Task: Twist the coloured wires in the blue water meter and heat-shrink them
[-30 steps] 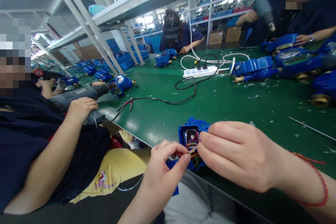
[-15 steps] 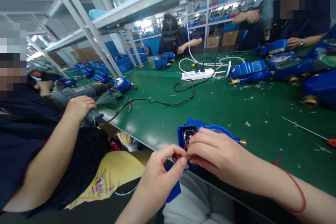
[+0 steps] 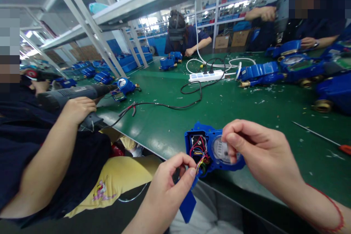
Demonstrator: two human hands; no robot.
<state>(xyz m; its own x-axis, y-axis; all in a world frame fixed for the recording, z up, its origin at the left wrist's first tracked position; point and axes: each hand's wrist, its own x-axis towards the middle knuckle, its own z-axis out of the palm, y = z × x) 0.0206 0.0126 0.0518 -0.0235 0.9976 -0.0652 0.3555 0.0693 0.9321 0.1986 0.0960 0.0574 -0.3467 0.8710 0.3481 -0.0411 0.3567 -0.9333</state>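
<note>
Sprawling green workbench (image 3: 219, 109), littered factory floor

Meter (image 3: 216, 150) at near table (image 3: 233, 113) edge, between left hand (image 3: 170, 182) and right hand (image 3: 260, 153). Power strip (image 3: 204, 76) behind it, mid-table. More meters (image 3: 260, 72) far right. Screwdriver (image 3: 323, 138) right of meter.

A factory assembly line: green workbench (image 3: 233, 106) (blue meters (image 3: 260, 73) everywhere), co-workers with heat guns (image 3: 68, 97).
</note>
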